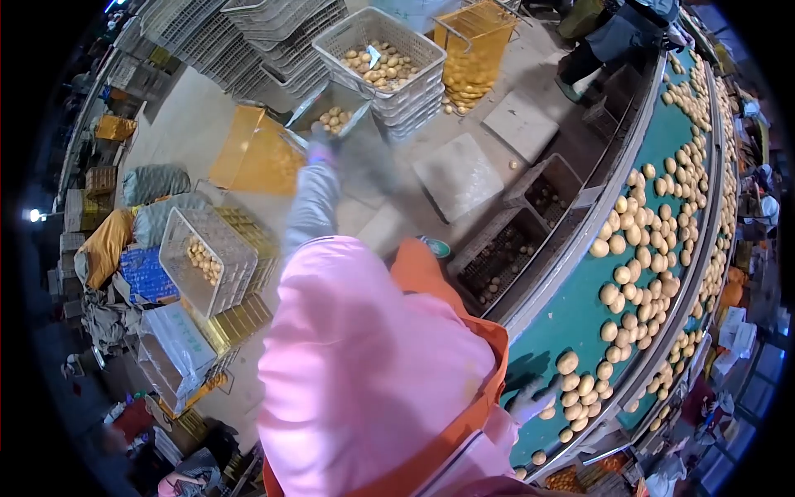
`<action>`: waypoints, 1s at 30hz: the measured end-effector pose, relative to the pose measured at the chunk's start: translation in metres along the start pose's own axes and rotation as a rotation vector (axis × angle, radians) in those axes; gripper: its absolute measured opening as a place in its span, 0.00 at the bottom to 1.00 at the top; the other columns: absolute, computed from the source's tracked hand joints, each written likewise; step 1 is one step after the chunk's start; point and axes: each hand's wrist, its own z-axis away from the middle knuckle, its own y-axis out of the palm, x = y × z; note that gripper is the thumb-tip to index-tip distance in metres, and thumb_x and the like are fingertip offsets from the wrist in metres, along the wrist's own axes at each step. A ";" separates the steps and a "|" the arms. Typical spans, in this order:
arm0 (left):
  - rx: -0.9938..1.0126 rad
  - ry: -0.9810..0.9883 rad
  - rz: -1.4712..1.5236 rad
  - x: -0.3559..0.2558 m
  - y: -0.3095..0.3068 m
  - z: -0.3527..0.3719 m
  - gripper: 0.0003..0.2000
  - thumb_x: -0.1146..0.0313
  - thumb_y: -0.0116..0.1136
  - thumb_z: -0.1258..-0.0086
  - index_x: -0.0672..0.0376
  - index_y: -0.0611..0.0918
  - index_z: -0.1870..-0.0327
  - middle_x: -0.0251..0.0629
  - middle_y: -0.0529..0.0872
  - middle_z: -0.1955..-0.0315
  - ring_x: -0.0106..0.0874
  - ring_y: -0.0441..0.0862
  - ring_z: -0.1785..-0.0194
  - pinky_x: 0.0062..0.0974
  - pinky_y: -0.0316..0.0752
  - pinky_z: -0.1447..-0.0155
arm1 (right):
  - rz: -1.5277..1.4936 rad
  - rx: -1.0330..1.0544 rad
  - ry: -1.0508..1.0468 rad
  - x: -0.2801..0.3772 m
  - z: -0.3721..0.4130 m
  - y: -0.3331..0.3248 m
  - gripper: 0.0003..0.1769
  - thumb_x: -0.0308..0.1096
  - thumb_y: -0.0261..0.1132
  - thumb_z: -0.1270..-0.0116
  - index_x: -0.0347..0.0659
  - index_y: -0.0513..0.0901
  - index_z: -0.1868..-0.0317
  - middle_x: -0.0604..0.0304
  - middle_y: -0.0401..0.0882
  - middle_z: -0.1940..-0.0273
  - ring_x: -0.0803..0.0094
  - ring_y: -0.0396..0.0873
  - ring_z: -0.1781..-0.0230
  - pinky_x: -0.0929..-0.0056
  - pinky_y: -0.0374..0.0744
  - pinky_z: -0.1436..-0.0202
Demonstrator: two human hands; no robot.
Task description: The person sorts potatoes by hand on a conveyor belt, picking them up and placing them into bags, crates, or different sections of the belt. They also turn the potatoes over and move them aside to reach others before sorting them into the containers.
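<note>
My left hand (321,147), in a greyish glove and smeared by motion, reaches out to the near rim of a lined bin (358,126) with several potatoes (334,119) inside. Whether its fingers grip anything cannot be made out. On the other side, my right hand (530,402), also gloved, is low over the green conveyor belt (563,323). Its fingers are stretched apart beside a cluster of potatoes (586,386), close to or touching the nearest one. Loose potatoes (636,217) lie along the belt.
A stack of crates topped by one holding potatoes (387,76) stands behind the lined bin, near a yellow mesh sack (469,70). Dark crates (497,253) sit beside the conveyor. A tilted crate (178,257) stands at left. A co-worker (621,37) stands by the belt's far end.
</note>
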 end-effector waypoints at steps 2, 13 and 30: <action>0.213 0.010 0.397 -0.062 0.032 0.045 0.11 0.60 0.56 0.26 0.54 0.85 0.51 0.37 0.89 0.59 0.38 0.86 0.58 0.34 0.79 0.59 | 0.061 0.051 0.005 -0.001 0.007 0.000 0.31 0.39 0.57 0.20 0.32 0.64 0.24 0.39 0.69 0.28 0.48 0.68 0.28 0.57 0.67 0.26; 0.561 0.581 1.118 -0.368 -0.041 0.253 0.24 0.59 0.63 0.26 0.64 0.79 0.35 0.47 0.87 0.44 0.36 0.85 0.42 0.34 0.79 0.38 | 0.165 0.015 0.113 -0.044 0.022 -0.013 0.29 0.40 0.58 0.21 0.30 0.67 0.27 0.35 0.70 0.31 0.43 0.73 0.34 0.54 0.75 0.32; 0.412 1.627 0.965 -0.417 -0.065 0.410 0.16 0.65 0.66 0.39 0.55 0.84 0.50 0.39 0.84 0.57 0.40 0.82 0.48 0.41 0.73 0.39 | 0.401 -0.183 0.132 -0.075 0.015 -0.026 0.30 0.44 0.56 0.22 0.28 0.71 0.31 0.35 0.72 0.33 0.41 0.71 0.32 0.47 0.71 0.30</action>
